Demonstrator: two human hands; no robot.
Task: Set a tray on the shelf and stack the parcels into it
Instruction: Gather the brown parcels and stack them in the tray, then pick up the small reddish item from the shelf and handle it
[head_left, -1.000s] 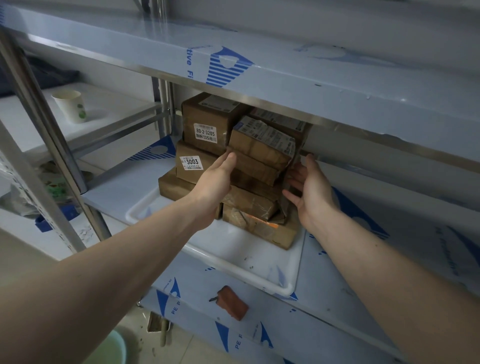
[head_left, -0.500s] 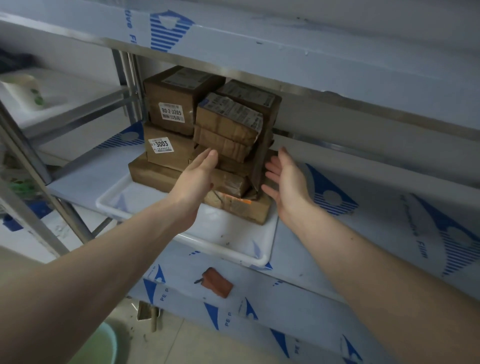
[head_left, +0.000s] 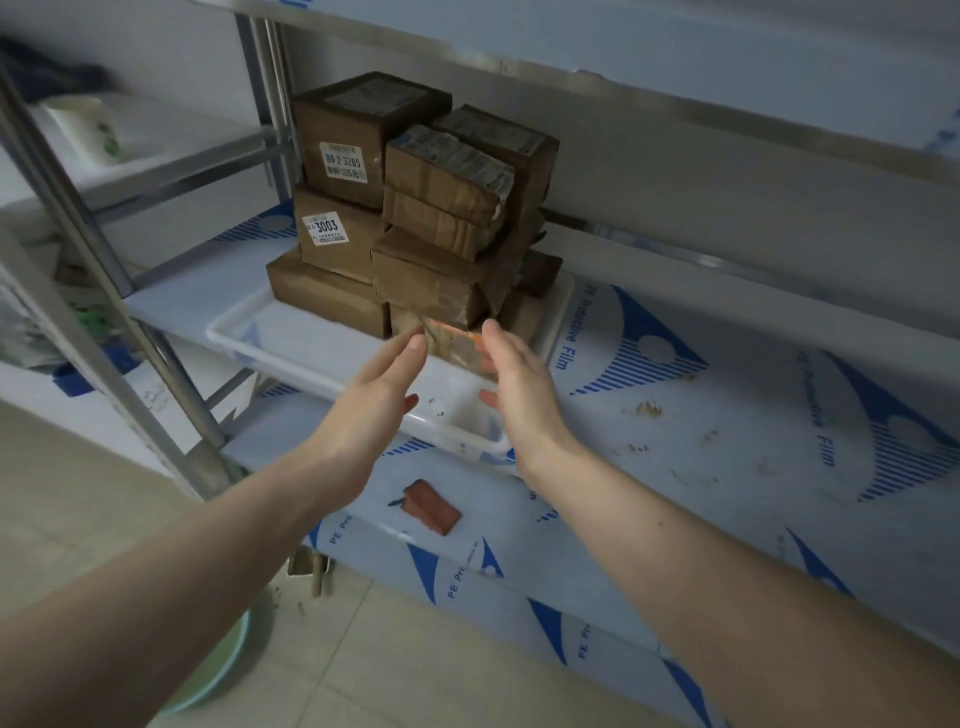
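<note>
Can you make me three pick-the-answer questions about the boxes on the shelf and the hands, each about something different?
1. Where does the stack of brown parcels sit?
A. In the white tray
B. On the floor
C. On the top shelf

2. What big number is on the sticker of the middle parcel on the left?
A. 1234
B. 3003
C. 9000

3. What are the left hand and the right hand doing?
A. Each grips a parcel
B. Both are open and hold nothing
C. Both lift the tray

Answers:
1 A, the white rim runs around the bottom parcels.
2 B, the sticker reads 3003.
3 B, the fingers are straight, in front of the stack, with nothing in them.
</note>
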